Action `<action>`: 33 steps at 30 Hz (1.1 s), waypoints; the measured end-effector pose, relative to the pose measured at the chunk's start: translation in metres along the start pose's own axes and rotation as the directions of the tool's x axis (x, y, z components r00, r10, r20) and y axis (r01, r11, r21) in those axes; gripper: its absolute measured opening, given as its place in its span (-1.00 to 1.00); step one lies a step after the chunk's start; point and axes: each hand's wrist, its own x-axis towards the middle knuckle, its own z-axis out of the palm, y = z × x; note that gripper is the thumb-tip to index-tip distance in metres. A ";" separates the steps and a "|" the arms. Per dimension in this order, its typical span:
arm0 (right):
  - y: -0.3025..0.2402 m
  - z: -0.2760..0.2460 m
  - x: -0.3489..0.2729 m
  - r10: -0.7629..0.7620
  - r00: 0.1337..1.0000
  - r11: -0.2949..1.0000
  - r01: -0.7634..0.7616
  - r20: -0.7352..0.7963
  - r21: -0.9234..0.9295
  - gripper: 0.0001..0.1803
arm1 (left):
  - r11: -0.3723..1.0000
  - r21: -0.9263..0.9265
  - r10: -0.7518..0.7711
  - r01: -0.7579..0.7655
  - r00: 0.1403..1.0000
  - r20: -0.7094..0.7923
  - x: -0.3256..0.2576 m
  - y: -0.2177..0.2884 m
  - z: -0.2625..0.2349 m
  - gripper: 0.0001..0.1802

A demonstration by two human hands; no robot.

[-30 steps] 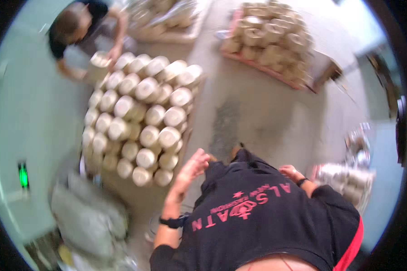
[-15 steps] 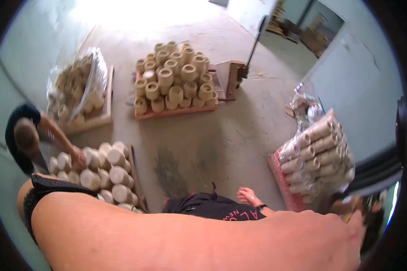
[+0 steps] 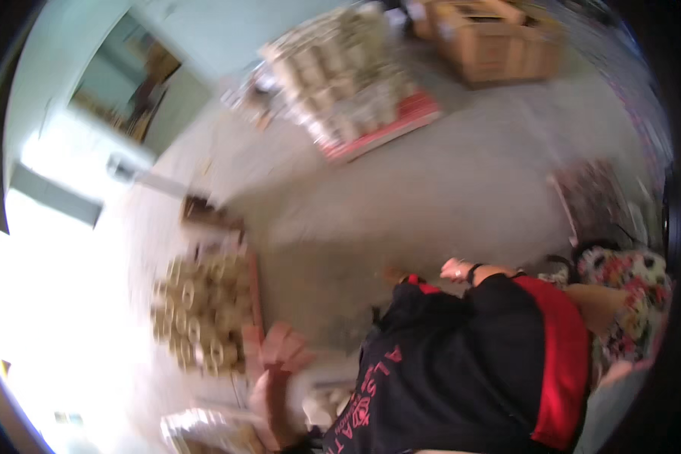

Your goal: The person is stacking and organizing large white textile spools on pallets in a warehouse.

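Note:
My left hand reaches out at the lower left, blurred, with its fingers spread and nothing visible in it. In the picture it comes up against a pallet of stacked tan pots; I cannot tell whether it touches them. My right hand, with a black band at the wrist, hangs in front of my black and red clothing. Its fingers look loosely apart, and no object shows in it. Pale pots lie partly hidden between my left arm and my clothing.
A pallet jack stands behind the tan pots. Ahead, a red pallet carries wrapped cylindrical pots. A large cardboard box is at the far right. Close on my right is a person in floral clothing. Plastic-wrapped goods lie lower left.
The view has swung to the right, bringing in the cardboard box and the person in floral clothing. My left arm, stretched across the view before, has dropped to the lower left.

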 end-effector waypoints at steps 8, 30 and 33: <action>0.004 -0.002 -0.173 0.540 0.841 0.614 -0.430 0.045 0.662 -0.72 | 0.643 -0.764 -0.147 -0.049 0.971 -0.186 0.079 -0.054 0.116 -0.38; -0.037 -0.365 0.042 0.238 0.949 0.596 0.026 -0.207 0.803 -0.46 | 0.593 -0.659 -0.692 0.464 0.711 -0.122 0.309 -0.098 0.110 -0.29; -0.039 -0.393 0.062 0.110 0.981 0.702 0.037 -0.159 0.711 -0.46 | 0.624 -0.683 -0.566 0.380 0.823 -0.059 0.313 -0.180 0.152 -0.30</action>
